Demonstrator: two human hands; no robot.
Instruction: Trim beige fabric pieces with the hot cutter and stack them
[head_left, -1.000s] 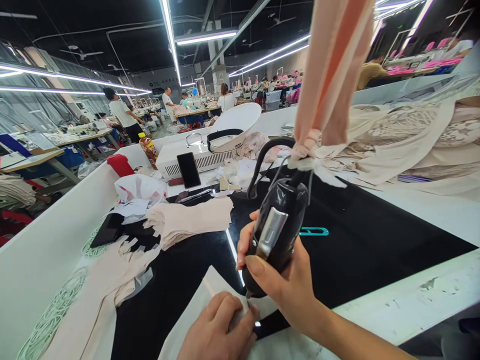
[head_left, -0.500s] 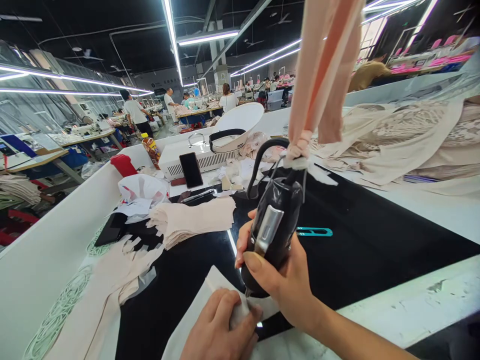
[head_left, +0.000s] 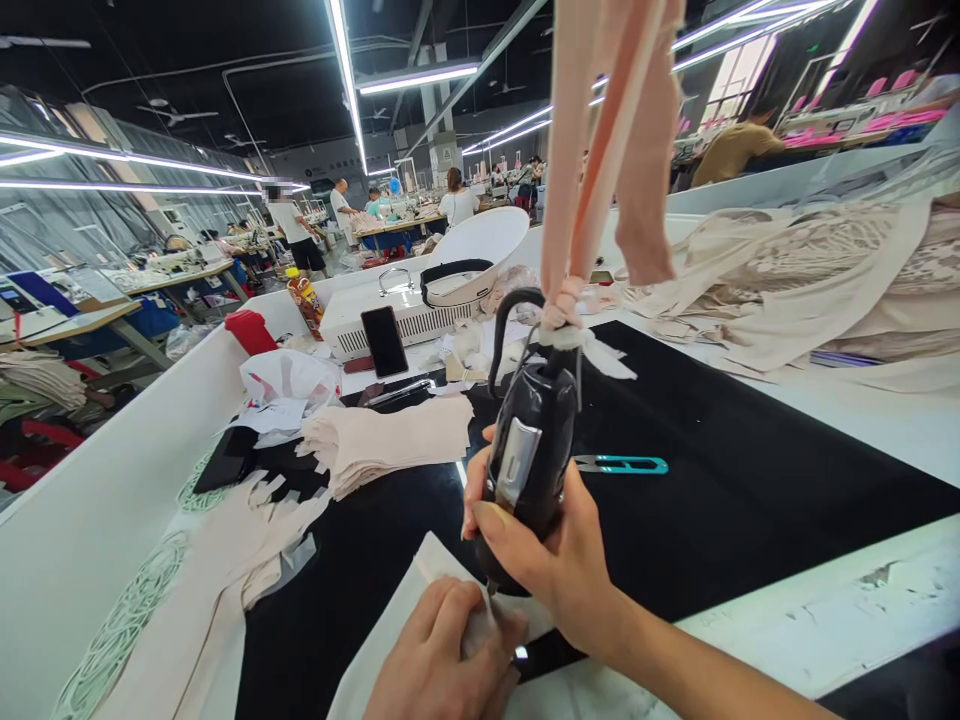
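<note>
My right hand (head_left: pixel 551 565) is wrapped round a black corded hand tool (head_left: pixel 529 440) with a silver plate on its side. The tool stands tilted, and its thin tip points down beside my left fingers. Pink fabric strips (head_left: pixel 592 170) are knotted at its top and run up out of view. My left hand (head_left: pixel 446 650) pinches a pale fabric piece (head_left: pixel 397 610) on the black work surface (head_left: pixel 712 480), close to the tip. My fingers hide the spot where tip and fabric meet, so touching cannot be told.
Teal thread snips (head_left: pixel 630 465) lie right of the tool. A stack of beige fabric pieces (head_left: pixel 405 435) lies to the left, with green cord (head_left: pixel 120 620) beyond. A phone (head_left: pixel 383 341) leans against a white box (head_left: pixel 352 325). Beige fabric (head_left: pixel 810 280) is heaped at the right.
My right hand and the tool have shifted slightly left, and the hanging pink strips have swung left too. My left hand stays nearly in place on the fabric.
</note>
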